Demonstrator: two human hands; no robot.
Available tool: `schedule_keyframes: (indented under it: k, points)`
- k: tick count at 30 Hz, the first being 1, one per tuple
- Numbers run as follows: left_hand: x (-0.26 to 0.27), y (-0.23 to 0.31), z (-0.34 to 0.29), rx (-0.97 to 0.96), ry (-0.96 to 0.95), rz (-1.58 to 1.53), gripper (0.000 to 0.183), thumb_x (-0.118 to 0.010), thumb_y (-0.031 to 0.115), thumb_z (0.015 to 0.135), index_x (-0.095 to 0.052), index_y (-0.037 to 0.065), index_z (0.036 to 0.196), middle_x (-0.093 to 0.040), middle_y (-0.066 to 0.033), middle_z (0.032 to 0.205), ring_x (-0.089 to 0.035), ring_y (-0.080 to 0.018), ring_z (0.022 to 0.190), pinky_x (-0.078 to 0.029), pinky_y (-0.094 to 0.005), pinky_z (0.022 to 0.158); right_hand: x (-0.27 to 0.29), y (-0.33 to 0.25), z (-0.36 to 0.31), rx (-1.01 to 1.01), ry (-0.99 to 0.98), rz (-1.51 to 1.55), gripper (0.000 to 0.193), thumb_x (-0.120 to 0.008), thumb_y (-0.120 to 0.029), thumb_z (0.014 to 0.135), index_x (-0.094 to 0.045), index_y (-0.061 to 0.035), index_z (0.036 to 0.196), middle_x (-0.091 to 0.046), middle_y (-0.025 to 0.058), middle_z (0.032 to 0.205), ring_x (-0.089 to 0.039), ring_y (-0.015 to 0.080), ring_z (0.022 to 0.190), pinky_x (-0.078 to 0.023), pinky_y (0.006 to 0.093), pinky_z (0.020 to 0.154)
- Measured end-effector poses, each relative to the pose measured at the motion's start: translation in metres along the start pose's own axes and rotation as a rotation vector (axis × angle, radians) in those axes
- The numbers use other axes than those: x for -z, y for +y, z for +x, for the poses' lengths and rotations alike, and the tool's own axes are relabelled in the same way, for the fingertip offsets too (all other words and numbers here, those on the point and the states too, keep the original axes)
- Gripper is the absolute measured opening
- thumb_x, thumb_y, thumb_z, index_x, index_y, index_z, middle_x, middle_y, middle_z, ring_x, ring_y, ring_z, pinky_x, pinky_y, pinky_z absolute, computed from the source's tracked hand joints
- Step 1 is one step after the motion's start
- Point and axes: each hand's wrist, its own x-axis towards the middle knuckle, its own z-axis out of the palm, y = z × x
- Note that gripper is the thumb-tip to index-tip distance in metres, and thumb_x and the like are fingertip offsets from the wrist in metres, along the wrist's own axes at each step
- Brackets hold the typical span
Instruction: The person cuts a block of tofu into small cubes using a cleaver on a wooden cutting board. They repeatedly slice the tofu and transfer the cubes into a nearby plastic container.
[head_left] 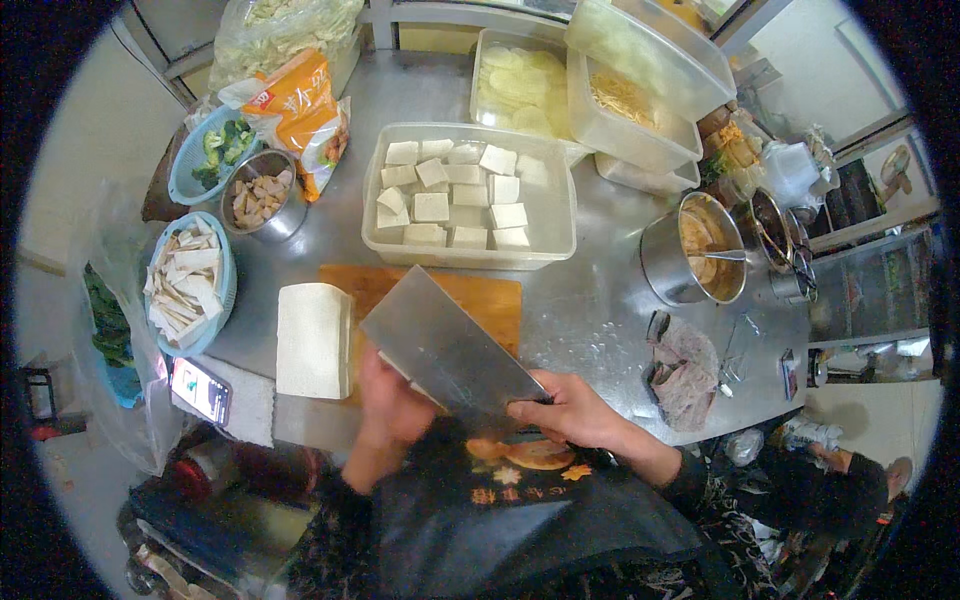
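Observation:
My right hand is closed round the handle of a broad cleaver, its blade tilted over a wooden cutting board. Against the blade's lower left edge, my left hand cups a white piece of tofu; only a thin strip of it shows, and the blade hides most of those fingers. A large tofu block rests on the board's left part, overhanging its edge. Just beyond the board stands a translucent plastic tub holding several square tofu pieces.
On the left are a blue basket of pale strips, a steel pot of chunks, a broccoli basket, an orange bag and a phone on a cloth. Rightward sit a steel pot, a rag and plastic tubs.

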Motion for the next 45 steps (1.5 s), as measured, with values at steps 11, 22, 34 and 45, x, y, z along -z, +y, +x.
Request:
schedule_keyframes:
  k: [11, 22, 34, 45]
  points:
    - [-0.005, 0.002, -0.006, 0.046, 0.013, -0.029, 0.043, -0.036, 0.039, 0.085, -0.051, 0.008, 0.112, -0.056, -0.008, 0.109, -0.051, -0.026, 0.102, -0.038, -0.0422, 0.09, 0.008, 0.006, 0.004, 0.041, -0.021, 0.058, 0.018, -0.055, -0.017, 0.084, -0.055, -0.0055, 0.098, -0.05, -0.0033, 0.061, -0.041, 0.0046, 0.043, -0.034, 0.0211, 0.037]
    - [0.026, -0.003, -0.002, 0.058, -0.012, -0.205, 0.039, -0.048, 0.041, 0.081, -0.05, 0.006, 0.098, -0.053, -0.008, 0.09, -0.051, -0.024, 0.087, -0.041, -0.0405, 0.084, 0.016, 0.012, -0.002, 0.044, 0.099, 0.111, 0.016, -0.054, -0.02, 0.086, -0.053, -0.0061, 0.093, -0.045, -0.0035, 0.053, -0.039, 0.0051, 0.039, -0.032, 0.0219, 0.035]
    - [-0.028, 0.038, 0.004, 0.037, -0.098, 0.379, 0.042, -0.053, 0.015, 0.079, -0.041, 0.005, 0.118, -0.053, -0.0142, 0.104, -0.052, -0.0297, 0.095, -0.042, -0.0534, 0.085, 0.046, 0.058, -0.023, 0.104, 0.201, 0.211, 0.022, -0.056, -0.023, 0.084, -0.052, -0.0055, 0.096, -0.044, -0.0025, 0.053, -0.041, 0.0064, 0.039, -0.033, 0.0221, 0.036]
    - [-0.143, 0.04, 0.11, 0.221, -0.193, 1.298, 0.038, -0.06, 0.011, 0.077, -0.046, 0.003, 0.112, -0.058, -0.0053, 0.101, -0.055, -0.0152, 0.09, -0.045, -0.0287, 0.078, 0.062, 0.092, -0.045, 0.107, 0.344, 0.276, 0.02, -0.056, -0.021, 0.084, -0.054, -0.0042, 0.094, -0.047, -0.0009, 0.055, -0.042, 0.0066, 0.041, -0.032, 0.0232, 0.036]
